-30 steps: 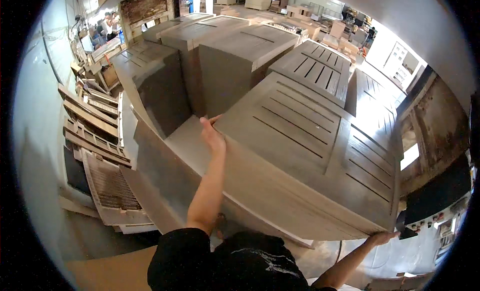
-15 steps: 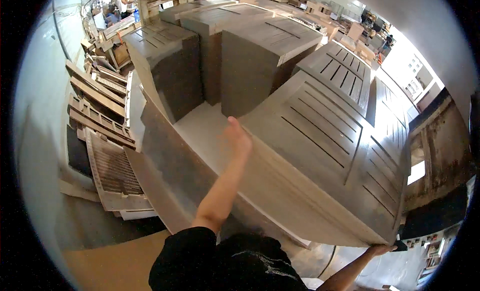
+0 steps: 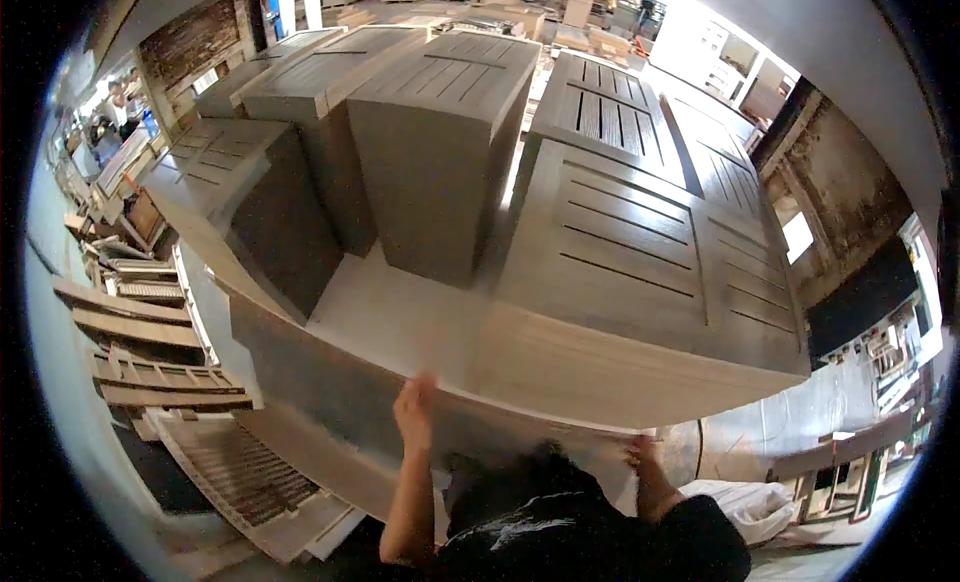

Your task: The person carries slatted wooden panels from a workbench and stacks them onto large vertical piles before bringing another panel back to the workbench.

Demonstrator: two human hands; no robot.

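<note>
A tall stack of grey-brown grooved door panels [image 3: 620,272] fills the right side in front of me, its pale layered edge [image 3: 620,377] facing me. It stands on a white-topped base [image 3: 375,317] with a long grey-brown front side [image 3: 300,357]. My left hand [image 3: 415,407] is by the base's front rim, left of the stack's near corner; it is slightly blurred, its fingers look loosely extended and nothing shows in it. Below the stack's lower edge, near the rim, is my right hand [image 3: 642,450], small and blurred, fingers apart, with no object visible in it.
More panel stacks [image 3: 430,172] stand behind and to the left. Slatted frames and boards [image 3: 150,332] lean along the left wall. On the right are a stained wooden partition [image 3: 840,182] and a white sack [image 3: 740,507] on the floor.
Both hands have left the near panel stack's corners and come down toward the base's front rim. The near edge of the stack now runs closer to level across the view, which has itself shifted.
</note>
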